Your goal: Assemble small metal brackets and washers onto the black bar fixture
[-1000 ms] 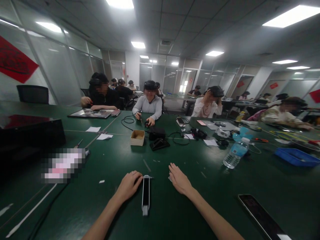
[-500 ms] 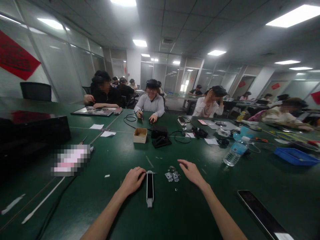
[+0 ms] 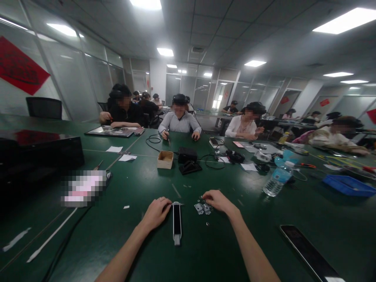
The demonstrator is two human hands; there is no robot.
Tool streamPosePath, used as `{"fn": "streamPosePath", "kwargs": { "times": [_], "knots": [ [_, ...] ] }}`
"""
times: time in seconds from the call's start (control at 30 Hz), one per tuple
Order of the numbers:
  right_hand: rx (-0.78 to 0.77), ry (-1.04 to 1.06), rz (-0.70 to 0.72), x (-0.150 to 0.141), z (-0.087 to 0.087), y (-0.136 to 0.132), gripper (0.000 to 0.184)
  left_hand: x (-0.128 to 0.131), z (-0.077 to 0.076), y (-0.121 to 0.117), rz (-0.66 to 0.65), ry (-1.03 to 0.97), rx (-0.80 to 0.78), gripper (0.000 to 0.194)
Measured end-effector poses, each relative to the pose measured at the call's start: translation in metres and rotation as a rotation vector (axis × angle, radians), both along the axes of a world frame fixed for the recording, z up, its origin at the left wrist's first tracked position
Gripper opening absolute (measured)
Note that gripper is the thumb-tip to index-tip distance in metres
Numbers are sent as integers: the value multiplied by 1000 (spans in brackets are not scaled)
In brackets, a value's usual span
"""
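Observation:
A narrow device with a white frame and a dark middle point(image 3: 176, 221) lies lengthwise on the green table. My left hand point(image 3: 157, 211) rests beside its far end, fingers closed together at the corner, where a thin crosspiece sticks out. To the right of the device is a small pile of grey metal brackets point(image 3: 202, 208). Around and behind them lie several small shiny rings or nuts; a lone one point(image 3: 207, 224) sits nearer to me. My right hand point(image 3: 219, 199) reaches over the right edge of this pile with bent fingertips pressed down; what they pinch is hidden.
A small open box point(image 3: 165, 164) and a black box-shaped device point(image 3: 187, 155) stand farther back. At right are a water bottle point(image 3: 277, 182), a blue tray point(image 3: 349, 185) and a phone point(image 3: 308, 250). A dark screen point(image 3: 41, 156) stands left. Other people sit across the table.
My right hand has moved left onto the small parts, its fingers bending down from a stretched pose. My left hand stays by the device. A person across has lowered their hands from the head.

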State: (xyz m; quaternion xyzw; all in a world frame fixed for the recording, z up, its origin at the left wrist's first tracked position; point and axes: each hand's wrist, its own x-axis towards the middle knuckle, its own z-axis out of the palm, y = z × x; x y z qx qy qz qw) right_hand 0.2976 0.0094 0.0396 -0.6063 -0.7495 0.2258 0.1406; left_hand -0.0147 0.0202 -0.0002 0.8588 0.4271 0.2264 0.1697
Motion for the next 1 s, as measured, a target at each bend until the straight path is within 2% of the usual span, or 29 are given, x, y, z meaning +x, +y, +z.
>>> {"fn": "streamPosePath", "kwargs": {
  "times": [0.2, 0.4, 0.6, 0.7, 0.87, 1.0],
  "knots": [
    [56, -35, -53, -10, -10, -3, 20, 1, 2, -1, -5, 7, 5, 21],
    [64, -88, -90, -14, -9, -2, 20, 1, 3, -1, -5, 10, 6, 21],
    [48, -118, -124, -23, -13, 4, 11, 3, 6, -4, 0, 19, 10, 23],
    [42, -96, -119, -26, -11, 4, 9, 3, 7, -5, -3, 22, 9, 23],
    [129, -51, -100, -41, 4, -10, 13, 1, 6, -5, -4, 12, 16, 23],
    [190, 48, 14, -68, 3, -21, 17, 2, 3, -4, -3, -3, 25, 23]
  ]
}}
